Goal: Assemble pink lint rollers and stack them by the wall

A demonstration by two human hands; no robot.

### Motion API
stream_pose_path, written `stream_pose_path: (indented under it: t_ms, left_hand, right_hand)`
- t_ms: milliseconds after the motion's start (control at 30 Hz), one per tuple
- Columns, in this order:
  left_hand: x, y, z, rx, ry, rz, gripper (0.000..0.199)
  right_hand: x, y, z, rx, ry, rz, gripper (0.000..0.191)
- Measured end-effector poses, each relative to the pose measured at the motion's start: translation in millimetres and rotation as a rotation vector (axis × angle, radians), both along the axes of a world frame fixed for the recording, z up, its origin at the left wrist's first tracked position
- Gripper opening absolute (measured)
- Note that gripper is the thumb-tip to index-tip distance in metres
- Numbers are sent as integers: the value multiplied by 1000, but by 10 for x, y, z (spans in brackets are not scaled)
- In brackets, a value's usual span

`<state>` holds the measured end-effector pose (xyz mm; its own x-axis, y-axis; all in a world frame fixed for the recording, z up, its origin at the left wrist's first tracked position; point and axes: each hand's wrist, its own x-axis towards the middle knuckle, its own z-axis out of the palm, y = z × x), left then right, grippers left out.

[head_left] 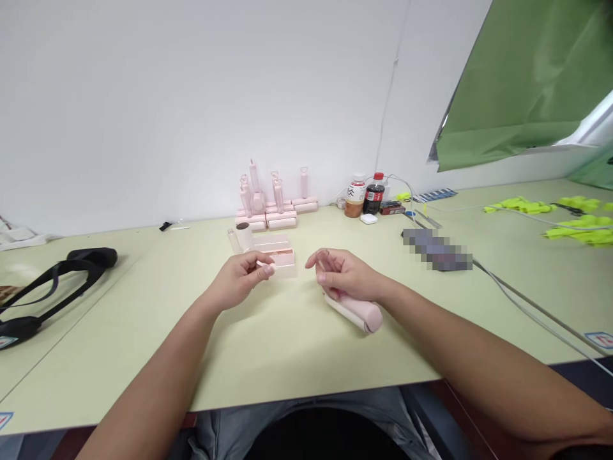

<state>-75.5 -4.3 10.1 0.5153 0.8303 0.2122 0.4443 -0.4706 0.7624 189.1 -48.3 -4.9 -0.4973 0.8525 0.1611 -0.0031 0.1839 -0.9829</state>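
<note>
My left hand is closed in a pinch on a small white piece, too small to name. Just behind it lie an open pink box, a white paper roll with a brown core and a clear tube. My right hand curls its fingers round a see-through pinkish piece; its full shape is hidden by the fingers. Beneath that hand, a pink and white cylinder, like a lint roller, lies slanted, its far end covered by the palm.
Several pink handles with loops stand on stacked pink cylinders by the wall. Right of them are a white-capped bottle, a cola bottle and a white case. Black straps lie left; yellow cloth pieces and cables lie right.
</note>
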Motion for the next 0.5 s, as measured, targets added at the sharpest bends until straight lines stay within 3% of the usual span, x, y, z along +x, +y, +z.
stream_pose_path:
  t_ms: [133,233,333,500]
  left_hand:
    - [157,-56,-103,31,-94,-48,31]
    - [247,-109,-167,68,-88,-93,29]
    - [300,-157,-195,82,-95,-150,29]
    - [331,-197,-206,116,-56,-221,28]
  right_hand:
    - [0,-83,58,392,-494,-103,21]
    - [-47,-110,61,595,-717,-118,9]
    - [-118,-126,31,665,-838,-111,10]
    - [-185,-133,-19,639,-1030,-205,13]
